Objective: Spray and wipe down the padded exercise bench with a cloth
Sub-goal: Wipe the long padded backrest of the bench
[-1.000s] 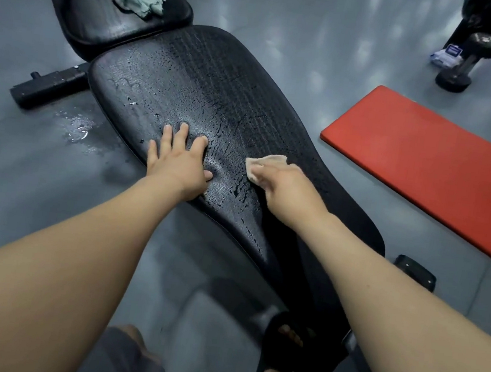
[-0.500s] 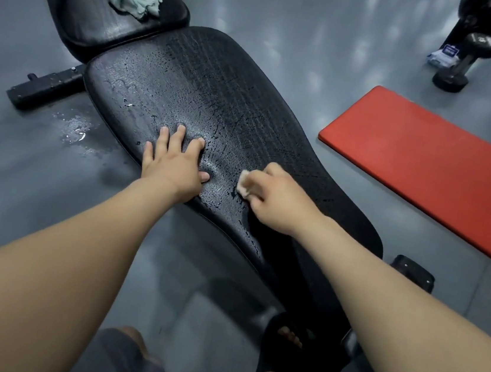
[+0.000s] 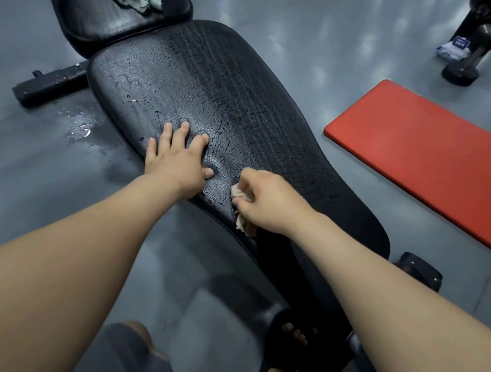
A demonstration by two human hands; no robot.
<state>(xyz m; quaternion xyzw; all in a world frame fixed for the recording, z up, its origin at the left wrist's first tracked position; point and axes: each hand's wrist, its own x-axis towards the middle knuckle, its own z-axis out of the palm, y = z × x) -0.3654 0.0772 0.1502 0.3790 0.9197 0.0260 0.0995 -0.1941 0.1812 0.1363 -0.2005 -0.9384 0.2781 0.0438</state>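
The right hand (image 3: 267,202), gripping the cloth (image 3: 242,224), has slid back toward the near edge of the surface (image 3: 219,83); the left hand (image 3: 176,162) stays pressed flat.

Both forearms bare up to the frame edge: left forearm (image 3: 74,257), right forearm (image 3: 394,297). Left grip (image 3: 176,162) and right grip (image 3: 267,201) ungloved, with short, plain nails on the left one. Grey shorts (image 3: 124,359) at the bottom edge, soft matte fabric, with the hem just behind a bare knee (image 3: 134,326). One foot wears a black slide sandal (image 3: 303,356) with a wide strap (looks padded), open front, toes (image 3: 294,332) showing.
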